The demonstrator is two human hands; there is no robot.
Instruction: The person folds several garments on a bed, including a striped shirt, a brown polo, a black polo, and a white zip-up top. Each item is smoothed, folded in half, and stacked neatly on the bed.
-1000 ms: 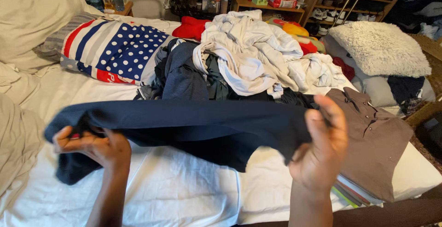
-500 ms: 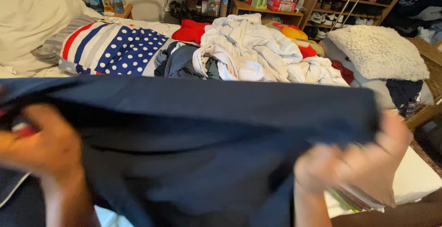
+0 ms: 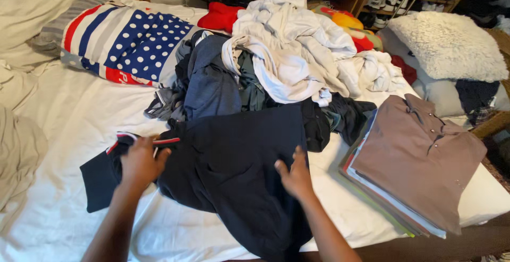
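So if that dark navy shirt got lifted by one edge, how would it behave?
The navy shirt would probably droop and bunch: it lies creased under the left hand and right hand. It looks light and thin. Pushed, it would likely wrinkle rather than slide across the white sheet.

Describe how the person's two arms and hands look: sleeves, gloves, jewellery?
Both forearms are bare up to the frame edge, with no sleeves visible. The left hand and right hand wear no gloves. No watch, bracelet or ring shows. The fingers are bare too.
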